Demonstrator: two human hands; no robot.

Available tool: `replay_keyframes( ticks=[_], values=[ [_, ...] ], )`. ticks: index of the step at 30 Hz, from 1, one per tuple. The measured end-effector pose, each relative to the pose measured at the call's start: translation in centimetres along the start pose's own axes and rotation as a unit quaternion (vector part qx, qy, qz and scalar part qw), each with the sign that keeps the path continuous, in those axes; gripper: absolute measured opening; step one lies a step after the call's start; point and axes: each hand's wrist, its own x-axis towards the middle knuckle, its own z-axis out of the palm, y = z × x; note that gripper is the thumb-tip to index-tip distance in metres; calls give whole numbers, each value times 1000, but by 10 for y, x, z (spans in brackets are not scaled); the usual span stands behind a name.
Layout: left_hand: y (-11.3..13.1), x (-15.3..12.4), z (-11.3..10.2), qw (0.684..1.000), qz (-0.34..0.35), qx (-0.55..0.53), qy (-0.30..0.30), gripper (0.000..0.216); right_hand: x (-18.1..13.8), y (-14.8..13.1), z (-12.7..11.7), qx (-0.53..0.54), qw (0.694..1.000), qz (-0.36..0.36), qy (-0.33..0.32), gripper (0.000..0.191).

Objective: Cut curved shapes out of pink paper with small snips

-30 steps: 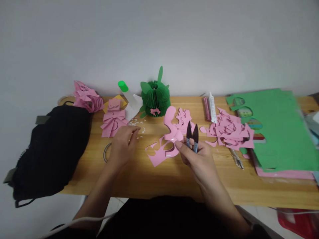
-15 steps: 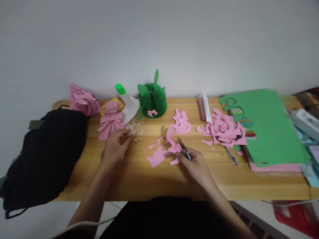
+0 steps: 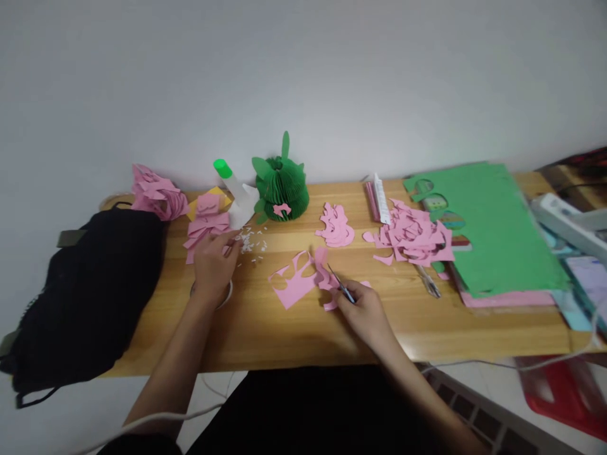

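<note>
My right hand (image 3: 364, 313) grips small black snips (image 3: 339, 286), blades lying low over a pink paper sheet with cut-out holes (image 3: 293, 282) on the wooden table (image 3: 294, 335). A curved pink cut-out (image 3: 322, 268) lies by the blades. My left hand (image 3: 212, 266) rests on the table with fingers curled, its fingertips touching small white paper bits (image 3: 251, 242) next to a stack of folded pink paper (image 3: 205, 226). A tape roll (image 3: 226, 296) lies partly under that wrist.
A green honeycomb paper ball (image 3: 281, 184), a green-capped glue bottle (image 3: 232, 186), pink petal cut-outs (image 3: 336, 227), a pink scrap heap (image 3: 411, 236), scissors (image 3: 429, 282), green sheets (image 3: 484, 230) and a black bag (image 3: 80, 291) lie around. A red bin (image 3: 564, 398) sits below right.
My right hand has lowered the snips from upright to flat on the pink sheet. My left hand slid back toward the white bits. The view has turned right.
</note>
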Motion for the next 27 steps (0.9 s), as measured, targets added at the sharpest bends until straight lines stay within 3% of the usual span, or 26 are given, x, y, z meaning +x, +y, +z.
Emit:
replay_keyframes(
  ticks=[3,10,16,21,22,24,27],
  values=[
    [-1,3,4,999,2,-35,2,11,-5,2,4,-26,1000,3,0,24],
    [-3,3,9,995,-29,-98,5,22,-20,8,-5,-62,998,7,25,24],
    [-2,-1,16,996,-74,-45,28,23,-21,23,-11,-54,997,34,48,20],
    [14,-4,17,996,-70,38,26,17,-19,24,-30,-70,990,65,103,27],
    [18,-5,16,996,-68,47,20,21,-18,25,-36,-96,986,78,114,30],
    [22,-9,13,997,-64,48,8,50,-15,26,-47,-154,978,87,109,34],
    [25,-13,10,999,-10,31,-3,83,-9,29,-57,-199,978,46,50,38]
  ],
)
